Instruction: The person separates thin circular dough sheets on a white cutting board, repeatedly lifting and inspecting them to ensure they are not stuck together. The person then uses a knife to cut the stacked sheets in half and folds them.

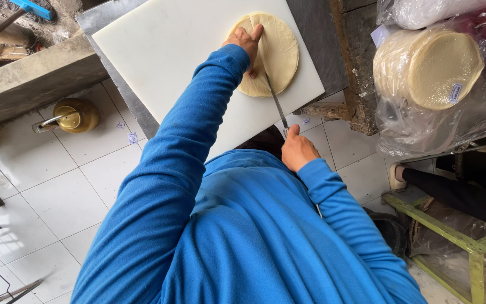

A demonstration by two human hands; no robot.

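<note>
At the frame's top, the left hand [245, 41] pressed flat, fingers open, on the flatbread [277, 53]. The right hand [296, 149] gripped a knife [275, 101] laid across it.

top: bright blue long-sleeve sweatshirt | sleeves: full length to wrists, ribbed cuffs, creased | hands [244, 42]: bare, no gloves/rings vis.

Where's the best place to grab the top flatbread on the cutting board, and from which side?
Probably the far-right rim of the flatbread, coming in from the right. It lies flat on the white cutting board, the left hand presses its left part, and the knife, held by the right hand, crosses the near edge.
</note>
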